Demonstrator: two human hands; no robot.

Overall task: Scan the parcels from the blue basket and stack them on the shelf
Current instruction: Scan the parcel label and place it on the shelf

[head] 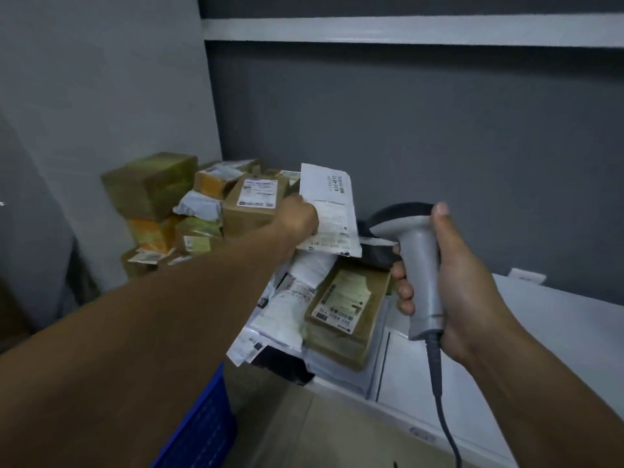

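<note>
Left grip (299, 219) pinches white parcel (332, 211), long axis upright (slight lean); scanner (418, 265), clasped in right grip (452, 275), just right of it.

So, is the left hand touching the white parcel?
Touching. The head view shows the left hand gripping the white parcel at its edge.
</note>
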